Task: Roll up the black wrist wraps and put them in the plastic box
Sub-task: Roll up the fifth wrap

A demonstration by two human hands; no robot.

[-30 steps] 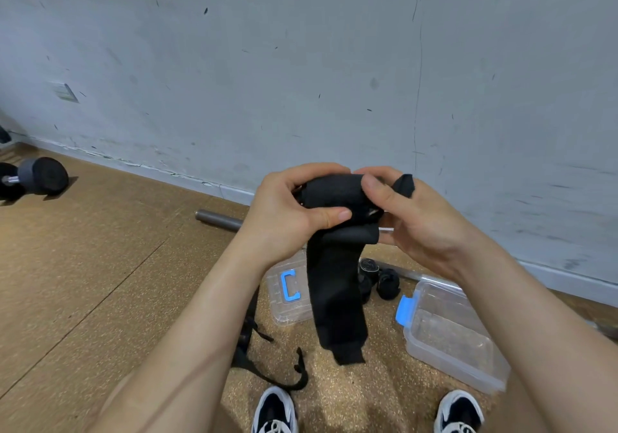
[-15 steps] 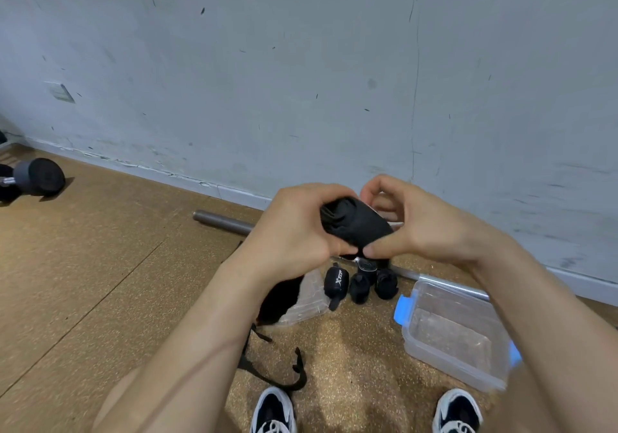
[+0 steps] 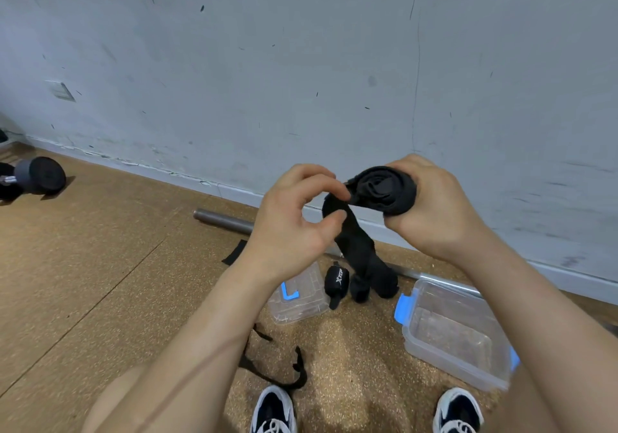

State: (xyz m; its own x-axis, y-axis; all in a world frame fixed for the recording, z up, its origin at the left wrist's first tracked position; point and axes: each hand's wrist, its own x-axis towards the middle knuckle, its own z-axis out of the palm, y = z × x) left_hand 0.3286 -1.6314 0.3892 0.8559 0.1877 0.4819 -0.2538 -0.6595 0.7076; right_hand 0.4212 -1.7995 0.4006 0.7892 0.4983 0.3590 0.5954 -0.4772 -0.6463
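Shoes come first at the bottom edge: two, the left shoe (image 3: 272, 411) and right shoe (image 3: 458, 411), with a bare strip of cork floor (image 3: 83, 265) between them. Just ahead of the left shoe lies one loose black strap (image 3: 267, 365), curled on the floor.

Right of it stands one clear plastic box (image 3: 461, 362), open, with blue latches at its ends; its near corner sits close to the right shoe. One clear lid (image 3: 301, 302) with a blue clip lies apart to the left, and the open gap between lid and box holds one rolled wrap with white lettering (image 3: 338, 279). More dark rolls sit beside it, partly hidden, so I cannot count them.

Above these the hands work in the air. The right hand (image 3: 434, 205) has its fingers curled tight round the rolled part of the black wrist wrap (image 3: 384, 192), spiral end toward the camera. The left hand (image 3: 294, 225) pinches the wrap's loose tail just beside the roll, thumb against fingertips; the tail hangs down toward the floor rolls.

Behind lies one metal bar (image 3: 224, 220) along the baseboard. The floor is wide open to the left as far as one dumbbell (image 3: 40, 175) near the left edge. The scuffed grey wall (image 3: 301, 65) closes the far side.
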